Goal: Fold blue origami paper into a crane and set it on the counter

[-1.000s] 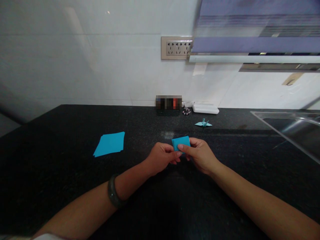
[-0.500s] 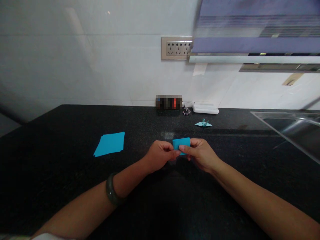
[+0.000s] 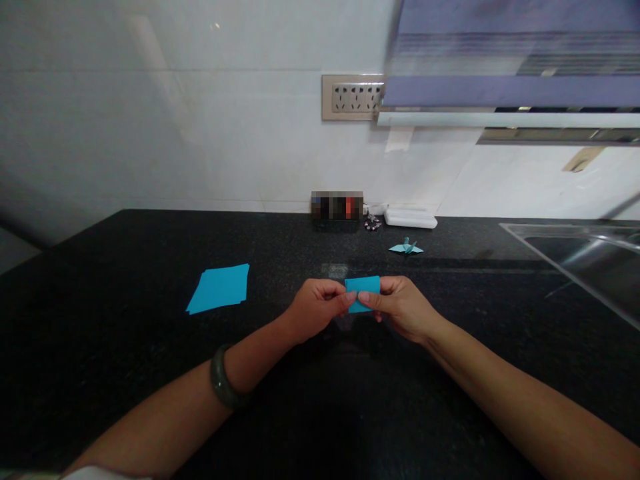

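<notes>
Two thumbs (image 3: 373, 301) pressed the folded blue paper (image 3: 363, 285), which the left hand (image 3: 314, 311) and right hand (image 3: 407, 311) pinched at three o'clock from the blue sheets (image 3: 220, 288); uneven pressure risked sliding its layers into a crooked crease.

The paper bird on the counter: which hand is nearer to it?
Right. The right hand is in front of the paper bird, apart from it; the left hand is farther away, in front and toward the left.

Between our hands (image 3: 315, 310) we have paper (image 3: 369, 285); on the surface (image 3: 125, 267), sheets (image 3: 220, 288) lie left, an origami crane (image 3: 406, 249) behind, the sink (image 3: 527, 241) right.
</notes>
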Tool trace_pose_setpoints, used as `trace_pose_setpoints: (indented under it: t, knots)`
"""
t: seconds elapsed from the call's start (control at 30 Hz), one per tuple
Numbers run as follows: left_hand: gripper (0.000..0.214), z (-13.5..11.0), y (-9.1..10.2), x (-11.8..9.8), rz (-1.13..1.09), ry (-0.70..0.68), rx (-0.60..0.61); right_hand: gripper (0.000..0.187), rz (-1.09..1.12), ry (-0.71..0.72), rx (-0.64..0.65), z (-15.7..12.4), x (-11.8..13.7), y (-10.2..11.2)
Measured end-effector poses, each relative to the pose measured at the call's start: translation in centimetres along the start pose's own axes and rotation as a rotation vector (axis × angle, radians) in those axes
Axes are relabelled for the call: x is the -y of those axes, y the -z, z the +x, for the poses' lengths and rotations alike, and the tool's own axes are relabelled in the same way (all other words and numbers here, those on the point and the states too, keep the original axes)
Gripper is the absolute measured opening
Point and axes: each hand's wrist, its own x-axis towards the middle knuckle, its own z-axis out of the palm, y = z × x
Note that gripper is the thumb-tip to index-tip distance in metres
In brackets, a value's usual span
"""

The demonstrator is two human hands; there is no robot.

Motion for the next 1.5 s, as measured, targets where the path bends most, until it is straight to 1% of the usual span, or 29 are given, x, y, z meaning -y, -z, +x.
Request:
trace_pose_setpoints:
  t: [0.13, 0.2, 0.33, 0.47, 0.63, 0.7, 0.77, 0.83, 0.97, 1.03, 1.1, 1.23, 1.27, 1.37, 1.5]
  knots:
    - [0.024, 0.0, 0.0, 0.1, -0.040, 0.010, -0.072, 0.023, -0.002, -0.018, 0.027, -0.1, 0.0, 0.0]
    - [0.024, 0.0, -0.1, 0.1, -0.048, 0.014, -0.089, 0.022, 0.001, -0.018, 0.033, -0.1, 0.0, 0.1]
    - [0.025, -0.1, -0.2, 0.1, -0.074, 0.024, -0.098, 0.022, -0.021, -0.014, 0.042, -0.1, 0.1, 0.2]
    - [0.026, -0.1, -0.1, 0.0, -0.071, -0.002, -0.093, 0.026, -0.052, -0.016, 0.085, -0.1, 0.2, 0.2]
    - [0.033, 0.0, 0.1, -0.2, -0.093, -0.005, -0.055, 0.028, -0.099, -0.018, 0.086, -0.1, 0.1, 0.2]
    - [0.036, 0.2, 0.1, -0.2, -0.155, 0.032, -0.040, 0.026, -0.103, -0.023, 0.083, -0.1, 0.1, 0.3]
    - [0.043, 0.3, 0.0, 0.0, -0.221, 0.083, -0.013, 0.025, -0.092, -0.030, 0.068, 0.0, 0.0, 0.2]
    - [0.047, 0.4, -0.1, 0.3, -0.222, 0.114, 0.033, 0.024, -0.057, -0.036, 0.038, 0.0, -0.1, 0.2]
    - [0.027, 0.2, -0.4, 0.6, -0.114, 0.148, 0.153, 0.022, 0.016, -0.033, -0.015, 0.2, -0.1, 0.2]
    - [0.023, 0.1, -0.6, 0.5, -0.104, 0.171, 0.174, 0.023, 0.029, -0.025, -0.016, 0.3, -0.1, 0.2]
    - [0.022, 0.1, -0.6, 0.4, -0.119, 0.172, 0.129, 0.022, 0.051, -0.004, -0.025, 0.3, -0.2, 0.0]
    - [0.021, 0.1, -0.8, 0.4, -0.222, 0.126, -0.082, 0.023, 0.103, 0.047, -0.064, 0.2, -0.4, -0.8]
    - [0.020, 0.1, -0.9, 0.5, -0.251, 0.112, -0.114, 0.023, 0.101, 0.055, -0.066, 0.1, -0.5, -1.0]
    - [0.020, 0.0, -1.3, 0.5, -0.277, 0.078, -0.140, 0.020, 0.076, 0.097, -0.093, -0.1, -0.8, -1.5]
    - [0.021, -0.2, -1.7, 0.3, -0.246, 0.056, -0.155, 0.018, 0.045, 0.134, -0.172, -0.3, -0.9, -1.8]
